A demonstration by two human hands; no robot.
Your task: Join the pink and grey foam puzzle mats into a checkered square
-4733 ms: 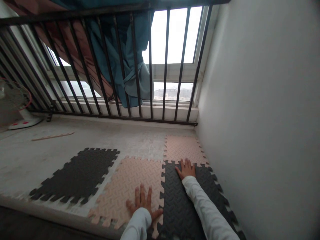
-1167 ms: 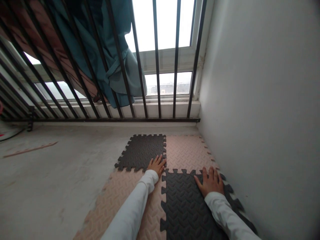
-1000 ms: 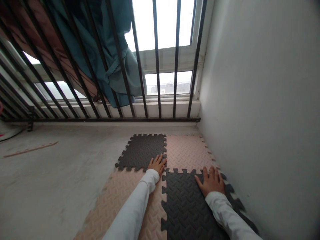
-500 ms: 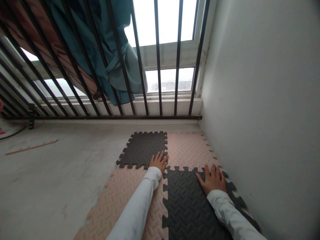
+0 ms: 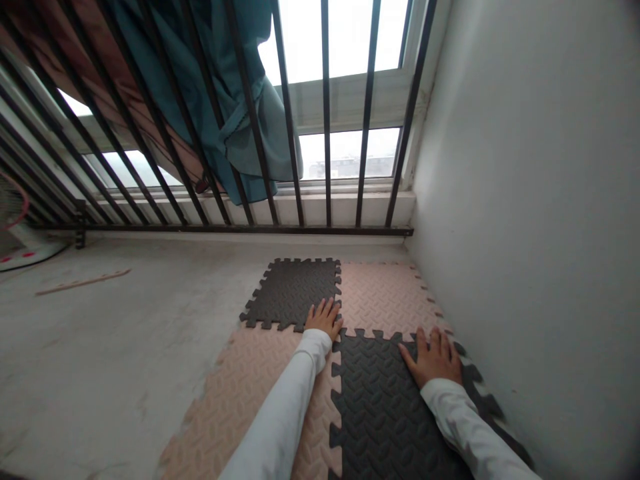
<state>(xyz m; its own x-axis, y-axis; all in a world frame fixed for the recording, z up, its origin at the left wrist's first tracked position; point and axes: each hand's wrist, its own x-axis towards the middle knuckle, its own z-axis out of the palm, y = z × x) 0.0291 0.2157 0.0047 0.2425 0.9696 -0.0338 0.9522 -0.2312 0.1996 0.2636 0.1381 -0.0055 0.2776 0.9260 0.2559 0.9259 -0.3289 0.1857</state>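
Foam puzzle mats in two colours lie joined on the floor in a checker pattern. My left hand rests flat, fingers spread, at the near right corner of the far black mat, where the tiles meet. The near beige mat lies under my left forearm. My right hand is spread on the upper right part of the near black mat, its fingertips reaching the seam with the far pink-beige mat. Neither hand holds anything.
A white wall runs along the right side of the mats. Beyond them stands a dark metal railing before windows, with a blue-green curtain. On the concrete floor lies a thin strip; a fan stands far left.
The view has shifted slightly left, bringing more of the fan into sight. Both hands stay at about the same places on the mats.
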